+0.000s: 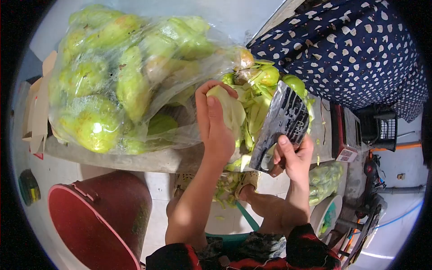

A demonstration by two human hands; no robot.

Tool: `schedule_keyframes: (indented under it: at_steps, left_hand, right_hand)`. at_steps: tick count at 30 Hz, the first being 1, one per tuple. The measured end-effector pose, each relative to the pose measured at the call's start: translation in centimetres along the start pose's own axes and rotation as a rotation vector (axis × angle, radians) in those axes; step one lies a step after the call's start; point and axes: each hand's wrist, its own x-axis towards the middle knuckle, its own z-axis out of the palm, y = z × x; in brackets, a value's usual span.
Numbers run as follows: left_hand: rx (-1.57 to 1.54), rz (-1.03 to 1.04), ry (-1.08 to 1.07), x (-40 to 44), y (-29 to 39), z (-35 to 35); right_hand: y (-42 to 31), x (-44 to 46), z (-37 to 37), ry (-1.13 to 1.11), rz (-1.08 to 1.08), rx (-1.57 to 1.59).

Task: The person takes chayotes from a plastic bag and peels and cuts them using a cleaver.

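My left hand (216,121) is wrapped round a pale, peeled green mango (230,108), fingers over its top and thumb along its near side. In my right hand (294,157) is a broad metal blade (282,121), silver with dark stripes and a hole near its lower end, held upright just right of the mango. My thumb lies on the blade's face. Behind and between the hands is a heap of green peels (255,105), with some whole fruit at its back. Left of my left hand bulges a clear plastic bag (130,85) full of green mangoes.
The grey bench edge (121,158) runs in front of me. A red bucket (144,211) stands at lower left, and a green tub (245,220) between my legs. Dark patterned cloth (342,54) hangs at upper right. A red-sided box (344,132) and another fruit bag (325,180) are at right.
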Motion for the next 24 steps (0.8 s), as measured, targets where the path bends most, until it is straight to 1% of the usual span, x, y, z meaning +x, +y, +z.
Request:
schedule_keyframes:
  at_steps: [2, 3, 4, 5, 6, 8, 9, 11, 12, 14, 16, 18, 20, 21, 22, 23, 24]
  left_hand:
    - [0.097, 0.051, 0.008, -0.2, -0.3, -0.1]
    - [0.095, 0.052, 0.006, -0.2, 0.0, 0.1]
    - [-0.167, -0.129, 0.054, -0.1, 0.4, 0.3]
    - [-0.428, -0.312, 0.101, -0.2, 0.6, 0.4]
    - [-0.428, -0.313, 0.099, -0.4, 0.5, 0.5]
    - [-0.392, -0.349, 0.095, -1.1, 0.1, 1.0]
    - [-0.39, -0.355, 0.095, -1.2, 0.0, 1.3]
    - [-0.541, -0.429, 0.032, -1.8, 0.0, 1.7]
    - [-0.541, -0.43, 0.031, -1.9, 0.0, 1.9]
    - [-0.635, -0.475, 0.039, -2.0, 0.0, 1.9]
    - [-0.657, -0.475, 0.031, -1.9, -0.2, 1.8]
    - [-0.683, -0.473, 0.019, -1.9, -0.3, 1.6]
    - [-0.685, -0.449, 0.028, -1.8, -0.1, 1.6]
    - [-0.686, -0.447, 0.03, -1.6, 0.1, 1.6]
    - [-0.685, -0.476, 0.084, -1.5, 0.3, 1.5]
    - [-0.681, -0.506, 0.139, -1.3, 0.4, 1.4]
    - [-0.68, -0.505, 0.139, -1.1, 0.5, 1.1]
  right_hand:
    - [0.2, -0.1, 0.9, 0.049, 0.012, 0.01]
    - [0.4, -0.1, 1.2, 0.088, 0.0, 0.027]
    - [0.5, -0.1, 1.5, 0.125, -0.01, 0.043]
    - [0.0, -0.3, 1.8, 0.127, 0.039, 0.028]
    - [0.2, -0.4, 2.1, 0.129, 0.039, 0.028]
    - [1.0, -0.6, 2.8, 0.146, -0.06, -0.02]
    - [1.2, -0.3, 3.2, 0.118, -0.056, 0.08]
    - [1.0, -0.5, 4.1, 0.146, -0.053, 0.097]
    - [0.8, -0.6, 4.4, 0.17, -0.047, 0.117]
    - [0.6, -0.5, 4.4, 0.169, -0.05, 0.081]
    - [0.9, -0.4, 4.4, 0.184, -0.046, 0.127]
    - [1.7, -0.4, 4.0, 0.188, -0.056, 0.097]
    - [1.9, -0.4, 3.6, 0.192, -0.064, 0.067]
    - [1.9, -0.4, 3.4, 0.241, -0.068, 0.029]
    - [1.9, -0.3, 3.3, 0.29, -0.073, -0.007]
    - [1.9, -0.3, 3.0, 0.273, -0.079, -0.058]
    - [1.8, -0.3, 3.0, 0.272, -0.08, -0.056]
